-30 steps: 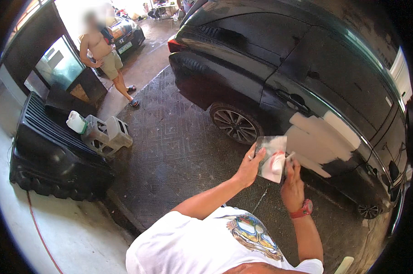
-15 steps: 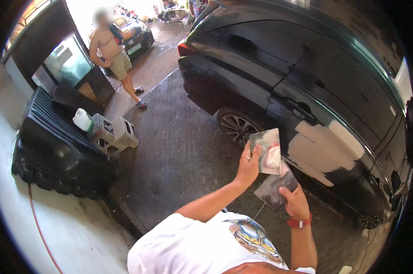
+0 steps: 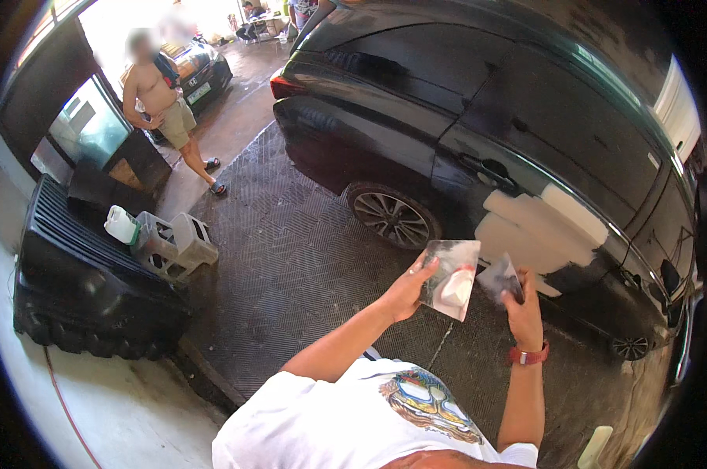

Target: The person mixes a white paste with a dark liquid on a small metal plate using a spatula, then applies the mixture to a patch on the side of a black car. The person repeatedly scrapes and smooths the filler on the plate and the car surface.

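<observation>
Since the earlier frame, the grey spreader has swung up from the near edge of the flat plate to just beside its right edge. On my feed, the left hand grips the plate by its left side, thumb on top, and a whitish lump of paste with a reddish streak sits on its face. I see the right hand closed on the spreader, a red watch around that wrist. Both tools are held up in front of the black car, whose door carries a broad beige patch beyond them. To the far left I have grey stools with a white jug, and farther off a bystander stands, hand on hip.
</observation>
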Available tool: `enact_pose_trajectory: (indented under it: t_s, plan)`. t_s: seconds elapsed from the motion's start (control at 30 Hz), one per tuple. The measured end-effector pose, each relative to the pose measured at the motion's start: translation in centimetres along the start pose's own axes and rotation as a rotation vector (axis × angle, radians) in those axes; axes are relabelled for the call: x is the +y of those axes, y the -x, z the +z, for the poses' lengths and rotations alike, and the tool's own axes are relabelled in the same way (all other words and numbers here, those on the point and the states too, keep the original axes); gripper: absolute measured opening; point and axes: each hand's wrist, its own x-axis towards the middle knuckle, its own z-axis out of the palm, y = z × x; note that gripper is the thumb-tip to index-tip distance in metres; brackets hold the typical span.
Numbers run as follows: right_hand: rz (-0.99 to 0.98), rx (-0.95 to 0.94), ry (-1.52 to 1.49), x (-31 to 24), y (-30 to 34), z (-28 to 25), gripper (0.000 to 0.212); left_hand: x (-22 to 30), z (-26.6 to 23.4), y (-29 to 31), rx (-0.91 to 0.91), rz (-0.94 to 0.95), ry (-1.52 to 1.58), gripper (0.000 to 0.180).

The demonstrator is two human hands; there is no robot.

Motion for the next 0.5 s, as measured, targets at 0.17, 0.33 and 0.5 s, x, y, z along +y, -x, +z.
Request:
enact_pose_trajectory:
  t_s: [0.17,0.33,0.5]
  plan:
    - [-0.477,-0.102,0.98,-3.2,1.3,5.4,0.051,-1.8,1.5,-0.5,0.288,0.249,-0.587,0.065]
    - [-0.527,-0.383,1.085,-1.4,3.7,4.7,0.048,-3.1,-1.3,-1.4,0.483,0.486,-0.521,0.059]
    - [-0.641,-0.349,0.765,-6.0,4.2,4.9,0.068,-2.3,-2.2,-2.1,0.319,0.35,0.036,0.04]
